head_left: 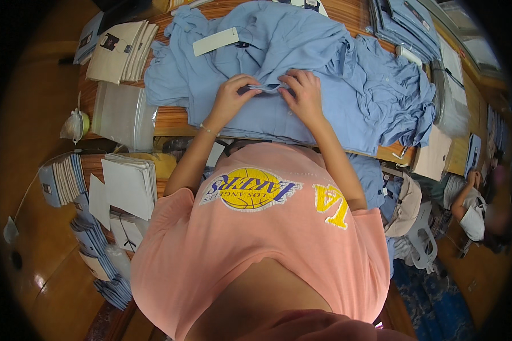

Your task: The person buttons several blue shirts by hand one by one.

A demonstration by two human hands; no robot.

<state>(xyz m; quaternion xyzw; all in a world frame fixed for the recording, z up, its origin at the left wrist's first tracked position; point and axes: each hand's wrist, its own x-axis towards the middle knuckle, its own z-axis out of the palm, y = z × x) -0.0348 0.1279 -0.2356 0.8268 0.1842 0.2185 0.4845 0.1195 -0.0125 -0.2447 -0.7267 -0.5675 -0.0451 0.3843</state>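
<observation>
Light blue shirts lie spread and crumpled across the table in front of me. My left hand pinches one end of a narrow folded edge on the top shirt, which looks like its collar. At the other end of that edge my right hand has its thumb and fingers closed on the cloth. Dark fabric shows along the inside of the fold. Just beyond my hands, a blank pale hang tag rests on the shirt by its string, near a small dark neck label.
Folded beige shirts and clear plastic bags sit at the left of the table. Bagged blue shirts are stacked at far right. White cards and packed shirts fill the lower left. Another person is at the right.
</observation>
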